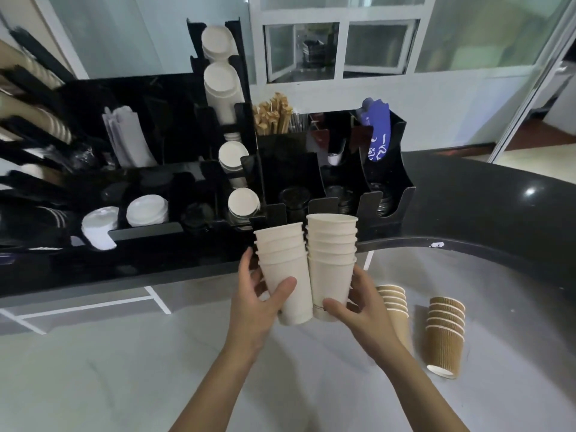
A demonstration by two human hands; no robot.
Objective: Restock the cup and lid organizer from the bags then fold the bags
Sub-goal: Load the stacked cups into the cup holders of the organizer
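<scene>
Black organizer (187,169) straight ahead; your left hand (255,304) and right hand (358,304) each grip an upright white cup stack (285,275), mouths toward it.

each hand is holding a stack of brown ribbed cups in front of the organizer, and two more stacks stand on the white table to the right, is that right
Not quite: the head view shows the held stacks are plain white cups, one in the left hand and one in the right hand. The brown ribbed cups are the two stacks on the white table to the right.

Café service counter, black cup and lid organizer (386,210), wooden stirrers (272,115)
</scene>
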